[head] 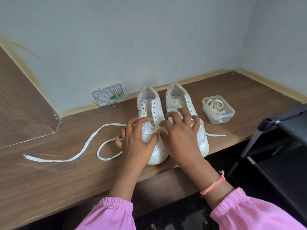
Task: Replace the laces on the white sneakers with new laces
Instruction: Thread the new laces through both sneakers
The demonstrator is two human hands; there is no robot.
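A brown wood-grain desk is filling most of the frame. Two white leather sneakers are standing side by side at the centre, toes toward the viewer, their eyelets mostly unlaced. A left hand and a right hand, in pink sleeves, are resting over the toes, thumbs meeting, fingers spread and curled; I cannot tell whether they are pinching lace. A long flat white lace is trailing toward lower left. A clear plastic box holding coiled laces is sitting at right.
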